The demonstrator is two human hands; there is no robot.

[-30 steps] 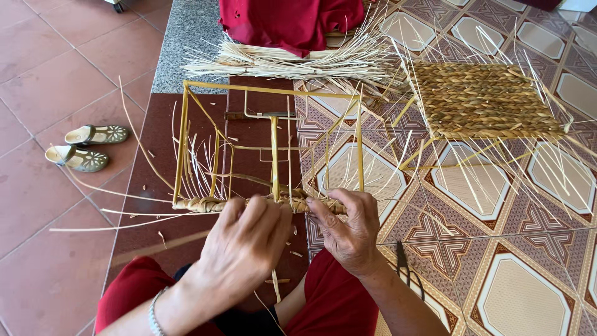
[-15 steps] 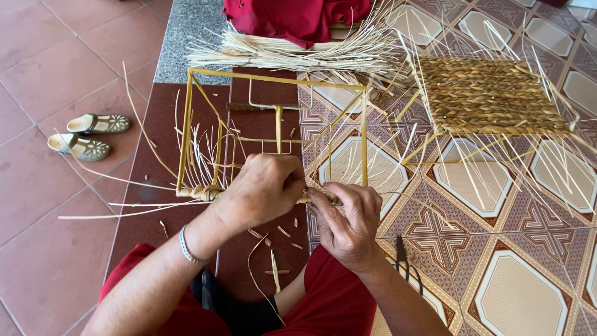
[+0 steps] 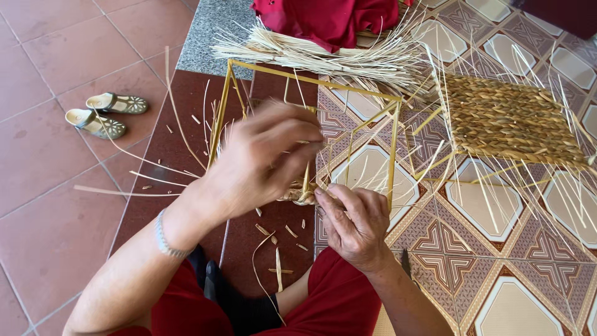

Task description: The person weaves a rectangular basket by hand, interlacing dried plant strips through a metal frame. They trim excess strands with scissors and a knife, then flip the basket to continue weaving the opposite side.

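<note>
A yellow wire frame [image 3: 311, 81] stands on the floor in front of me, with a braided straw band [image 3: 297, 196] along its near bottom rail. My left hand [image 3: 261, 158] is raised over the frame's near side, blurred, fingers curled around a straw strand. My right hand [image 3: 354, 221] pinches the braid at the rail, right of the middle upright. Loose straw strands [image 3: 161, 155] stick out to the left of the frame.
A finished woven straw panel [image 3: 510, 118] on a second frame lies at right. A bundle of dry straw [image 3: 323, 56] and a red cloth [image 3: 329, 18] lie beyond the frame. A pair of sandals [image 3: 102, 115] sits at left. Straw scraps [image 3: 273, 233] litter the floor by my knees.
My left hand has lifted from the braid at the bottom rail and swung up and right over the frame. My right hand has stayed on the braid.
</note>
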